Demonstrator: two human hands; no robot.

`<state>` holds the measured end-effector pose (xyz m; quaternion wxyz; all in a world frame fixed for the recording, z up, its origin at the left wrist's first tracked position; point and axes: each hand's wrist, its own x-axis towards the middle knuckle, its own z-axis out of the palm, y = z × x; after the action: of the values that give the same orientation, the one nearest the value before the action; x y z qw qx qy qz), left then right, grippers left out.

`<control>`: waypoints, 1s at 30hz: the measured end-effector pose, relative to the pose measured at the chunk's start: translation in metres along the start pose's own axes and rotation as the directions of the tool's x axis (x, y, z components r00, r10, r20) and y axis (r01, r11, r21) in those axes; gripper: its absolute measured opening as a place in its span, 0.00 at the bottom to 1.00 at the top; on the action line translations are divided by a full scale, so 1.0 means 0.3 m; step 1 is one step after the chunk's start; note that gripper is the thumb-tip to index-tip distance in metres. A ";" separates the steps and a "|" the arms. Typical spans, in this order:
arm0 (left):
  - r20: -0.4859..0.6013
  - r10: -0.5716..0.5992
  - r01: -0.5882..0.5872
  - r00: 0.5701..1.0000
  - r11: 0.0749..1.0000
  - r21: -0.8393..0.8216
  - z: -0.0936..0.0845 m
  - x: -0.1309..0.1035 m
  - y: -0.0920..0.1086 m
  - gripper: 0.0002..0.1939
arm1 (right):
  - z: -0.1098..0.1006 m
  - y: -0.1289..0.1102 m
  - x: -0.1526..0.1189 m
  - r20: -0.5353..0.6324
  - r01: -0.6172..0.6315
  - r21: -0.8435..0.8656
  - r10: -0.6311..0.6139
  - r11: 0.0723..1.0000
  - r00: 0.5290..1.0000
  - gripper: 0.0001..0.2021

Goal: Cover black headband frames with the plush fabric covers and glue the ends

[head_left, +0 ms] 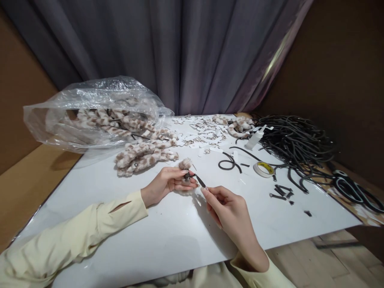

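Observation:
My left hand (163, 185), palm partly up, pinches a brown-and-white fluffy piece (185, 163) above the white table (144, 244). A small dark part shows at its middle, partly hidden by my fingers. From the right, my right hand (229, 210) grips slim dark tweezers (200, 181) between thumb and fingers. The tweezers' tip meets the dark part; whether it pinches it is too small to tell. Just behind my left hand lies a bundle of spotted plush strips (144, 158).
A clear plastic bag (120, 86) holds more plush strips at the back left. Metal rings with white tags (207, 134) are scattered behind. To the right are black cords (297, 138), a glue bottle (255, 139), a tape roll (264, 169), cut cord bits (280, 191) and scissors (348, 190).

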<state>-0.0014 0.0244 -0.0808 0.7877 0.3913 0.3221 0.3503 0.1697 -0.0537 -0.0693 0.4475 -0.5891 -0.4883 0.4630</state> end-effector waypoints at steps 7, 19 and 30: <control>-0.018 -0.003 0.005 1.000 0.994 0.108 0.008 0.002 -0.002 0.12 | -0.001 0.016 -0.003 0.013 0.166 -0.140 -0.166 0.976 0.986 0.15; -0.097 0.010 0.002 0.995 0.993 0.119 0.016 0.005 -0.007 0.16 | -0.005 0.042 0.011 0.126 0.496 -0.498 -0.507 0.711 0.853 0.13; -0.163 0.037 -0.010 0.986 0.987 0.162 0.034 -0.002 -0.006 0.17 | 0.005 0.052 0.014 0.292 0.626 -0.618 -0.600 0.475 0.745 0.13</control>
<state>0.0068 0.0191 -0.0773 0.7199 0.4271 0.4087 0.3637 0.1710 -0.0515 -0.0854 0.3246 -0.4878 -0.8074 0.0687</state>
